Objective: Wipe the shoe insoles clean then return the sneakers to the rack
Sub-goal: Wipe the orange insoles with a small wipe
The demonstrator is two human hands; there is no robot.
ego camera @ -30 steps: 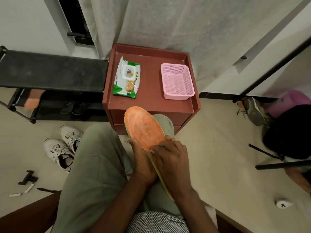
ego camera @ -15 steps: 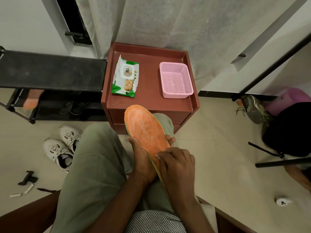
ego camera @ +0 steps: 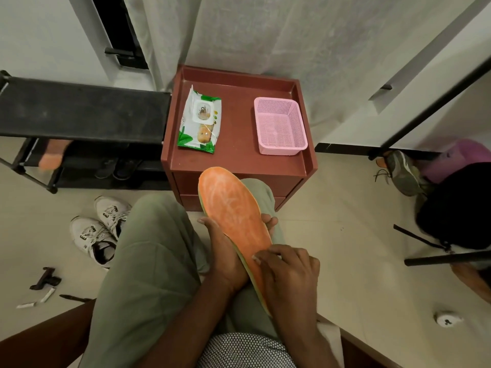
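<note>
An orange insole (ego camera: 233, 208) with pale streaks lies tilted over my lap, toe end pointing away. My left hand (ego camera: 223, 256) grips it from underneath, thumb on the left edge and fingertips showing at the right edge. My right hand (ego camera: 289, 274) rests on the heel part with fingers curled onto the surface. A pale sliver shows at its fingertips; I cannot tell whether a wipe is under it. A pair of white sneakers (ego camera: 98, 232) stands on the floor to the left, below the black shoe rack (ego camera: 79, 110).
A red-brown cabinet (ego camera: 239, 160) ahead carries a wet wipes pack (ego camera: 199, 120) and a pink basket (ego camera: 279, 126). Another orange insole (ego camera: 51, 155) and dark shoes (ego camera: 117, 168) sit on the rack's lower shelf. A grey shoe (ego camera: 401, 171) lies at the right.
My right hand has slid down the insole toward the heel, uncovering more orange surface. My left hand keeps its grip.
</note>
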